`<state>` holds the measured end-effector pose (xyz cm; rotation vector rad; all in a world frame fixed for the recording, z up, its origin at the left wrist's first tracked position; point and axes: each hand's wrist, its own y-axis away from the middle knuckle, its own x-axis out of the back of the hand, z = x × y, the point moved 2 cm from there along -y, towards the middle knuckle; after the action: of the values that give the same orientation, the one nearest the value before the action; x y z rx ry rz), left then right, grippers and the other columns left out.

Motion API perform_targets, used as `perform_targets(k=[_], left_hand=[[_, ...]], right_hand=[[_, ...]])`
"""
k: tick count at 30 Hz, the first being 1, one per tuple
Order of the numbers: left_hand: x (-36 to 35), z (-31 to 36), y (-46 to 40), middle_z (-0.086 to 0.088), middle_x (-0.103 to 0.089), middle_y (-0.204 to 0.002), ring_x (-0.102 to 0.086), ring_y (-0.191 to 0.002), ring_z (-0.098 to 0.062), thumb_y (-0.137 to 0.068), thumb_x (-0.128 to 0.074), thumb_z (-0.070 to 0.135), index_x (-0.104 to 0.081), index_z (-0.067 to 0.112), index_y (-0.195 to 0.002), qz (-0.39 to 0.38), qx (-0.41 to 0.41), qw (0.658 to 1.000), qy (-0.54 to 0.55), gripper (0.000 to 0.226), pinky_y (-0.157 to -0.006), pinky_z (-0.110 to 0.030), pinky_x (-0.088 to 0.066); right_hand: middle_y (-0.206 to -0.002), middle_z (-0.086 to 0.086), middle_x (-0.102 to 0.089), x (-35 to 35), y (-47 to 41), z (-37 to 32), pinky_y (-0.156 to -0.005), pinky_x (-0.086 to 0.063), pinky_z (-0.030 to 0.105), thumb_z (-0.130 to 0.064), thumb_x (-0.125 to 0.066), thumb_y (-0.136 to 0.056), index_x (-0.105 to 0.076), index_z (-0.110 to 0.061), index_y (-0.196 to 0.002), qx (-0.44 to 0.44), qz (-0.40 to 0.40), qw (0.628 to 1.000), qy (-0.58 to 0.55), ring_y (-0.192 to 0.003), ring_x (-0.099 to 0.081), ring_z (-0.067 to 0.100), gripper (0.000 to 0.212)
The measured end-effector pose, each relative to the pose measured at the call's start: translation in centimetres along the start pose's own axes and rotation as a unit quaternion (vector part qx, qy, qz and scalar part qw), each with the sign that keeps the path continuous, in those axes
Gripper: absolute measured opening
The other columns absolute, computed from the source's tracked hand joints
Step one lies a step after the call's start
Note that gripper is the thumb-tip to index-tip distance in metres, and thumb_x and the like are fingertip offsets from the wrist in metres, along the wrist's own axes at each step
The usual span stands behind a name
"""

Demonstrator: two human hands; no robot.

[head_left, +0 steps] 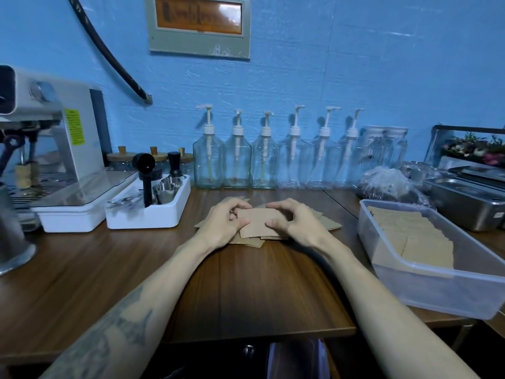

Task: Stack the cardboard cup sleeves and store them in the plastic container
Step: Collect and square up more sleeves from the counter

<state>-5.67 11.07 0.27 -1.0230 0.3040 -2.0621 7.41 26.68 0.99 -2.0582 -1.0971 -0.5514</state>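
A flat brown cardboard cup sleeve (259, 221) is held between both hands at the middle of the wooden counter (246, 283). My left hand (225, 224) pinches its left end and my right hand (291, 221) pinches its right end. Under them lie several loose sleeves (329, 222) spread on the counter. The clear plastic container (426, 291) stands to the right, with several sleeves stacked in rows (410, 242) inside it.
A white organiser tray (147, 214) with coffee tools and an espresso machine (54, 149) stand at the left. Several pump bottles (237, 162) line the blue wall. Steel pans (470, 203) and a plastic bag (390, 184) sit behind the container.
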Motion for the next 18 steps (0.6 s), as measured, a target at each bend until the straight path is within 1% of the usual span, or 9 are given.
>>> perform_targets(k=[2, 4, 6, 9, 11, 13, 15, 16, 18], left_hand=[[-0.1, 0.2, 0.0, 0.014, -0.045, -0.069, -0.043, -0.06, -0.006, -0.086, -0.072, 0.008, -0.071, 0.012, -0.111, 0.0, -0.008, 1.0, -0.003, 0.025, -0.061, -0.008, -0.039], [-0.2, 0.2, -0.1, 0.015, -0.045, -0.068, -0.043, -0.059, -0.007, -0.086, -0.073, 0.009, -0.071, 0.013, -0.111, -0.002, -0.012, 1.0, -0.001, 0.025, -0.06, -0.007, -0.038], [-0.2, 0.1, -0.1, 0.015, -0.047, -0.068, -0.043, -0.06, -0.007, -0.086, -0.073, 0.011, -0.071, 0.016, -0.109, 0.0, -0.011, 1.0, 0.008, 0.024, -0.059, -0.008, -0.037], [0.1, -0.3, -0.3, 0.011, -0.054, -0.073, -0.044, -0.061, -0.005, -0.088, -0.072, 0.018, -0.07, 0.024, -0.106, 0.014, -0.009, 0.999, 0.03, 0.02, -0.063, -0.015, -0.039], [0.7, -0.7, -0.5, 0.006, -0.06, -0.079, -0.047, -0.065, -0.005, -0.091, -0.067, 0.022, -0.069, 0.025, -0.105, 0.041, 0.006, 0.999, 0.028, 0.014, -0.065, -0.015, -0.04], [1.3, -1.6, -0.9, 0.003, -0.063, -0.091, -0.053, -0.076, -0.007, -0.093, -0.063, 0.025, -0.069, 0.023, -0.106, 0.074, 0.034, 0.997, -0.006, 0.014, -0.076, -0.018, -0.046], [1.9, -2.7, -1.0, 0.003, -0.059, -0.101, -0.057, -0.093, -0.014, -0.093, -0.061, 0.032, -0.066, 0.022, -0.111, 0.085, 0.065, 0.992, -0.068, 0.021, -0.092, -0.036, -0.049], [2.1, -3.1, -1.0, 0.002, -0.057, -0.109, -0.056, -0.103, -0.018, -0.093, -0.059, 0.038, -0.064, 0.022, -0.117, 0.072, 0.086, 0.988, -0.11, 0.029, -0.097, -0.041, -0.047], [2.0, -3.8, -0.7, -0.005, -0.051, -0.128, -0.048, -0.121, -0.024, -0.091, -0.054, 0.055, -0.056, 0.019, -0.131, 0.013, 0.142, 0.968, -0.205, 0.053, -0.104, -0.043, -0.041]], right_hand=[[-0.103, -0.017, -0.065, 0.1, 0.0, 0.0, -0.087, -0.039, 0.005, -0.023, -0.074, -0.087, -0.072, -0.027, -0.112, 0.004, 0.017, 1.0, -0.009, -0.096, -0.057, -0.009, 0.026], [-0.095, -0.026, -0.064, 0.1, 0.1, 0.1, -0.077, -0.036, -0.002, -0.02, -0.074, -0.087, -0.072, -0.032, -0.102, 0.0, 0.02, 0.999, -0.028, -0.09, -0.055, -0.019, 0.02], [-0.094, -0.024, -0.067, 0.1, 0.0, 0.2, -0.077, -0.039, 0.004, -0.02, -0.075, -0.086, -0.069, -0.038, -0.093, 0.0, 0.02, 0.999, -0.037, -0.089, -0.057, -0.016, 0.021], [-0.095, -0.011, -0.072, 0.1, -0.3, 0.5, -0.079, -0.043, 0.016, -0.02, -0.075, -0.085, -0.067, -0.042, -0.086, -0.002, 0.027, 0.998, -0.05, -0.088, -0.061, -0.002, 0.024], [-0.093, -0.011, -0.071, 0.3, -0.3, 0.6, -0.076, -0.042, 0.013, -0.018, -0.073, -0.087, -0.069, -0.038, -0.089, -0.01, 0.039, 0.997, -0.067, -0.088, -0.061, 0.0, 0.021], [-0.092, -0.016, -0.069, 0.8, -0.3, 0.9, -0.071, -0.04, 0.006, -0.017, -0.07, -0.09, -0.072, -0.028, -0.096, -0.02, 0.057, 0.995, -0.076, -0.087, -0.06, -0.003, 0.013], [-0.093, -0.016, -0.07, 1.1, -0.3, 1.3, -0.071, -0.039, 0.006, -0.017, -0.068, -0.092, -0.072, -0.025, -0.098, -0.025, 0.077, 0.994, -0.075, -0.09, -0.06, -0.002, 0.011], [-0.094, -0.015, -0.07, 1.2, -0.3, 1.4, -0.072, -0.039, 0.006, -0.017, -0.066, -0.093, -0.072, -0.026, -0.097, -0.027, 0.087, 0.993, -0.07, -0.092, -0.061, 0.001, 0.012], [-0.097, -0.012, -0.071, 1.4, -0.3, 1.6, -0.071, -0.037, 0.005, -0.017, -0.065, -0.093, -0.071, -0.027, -0.097, -0.033, 0.101, 0.992, -0.06, -0.095, -0.061, 0.006, 0.013]])
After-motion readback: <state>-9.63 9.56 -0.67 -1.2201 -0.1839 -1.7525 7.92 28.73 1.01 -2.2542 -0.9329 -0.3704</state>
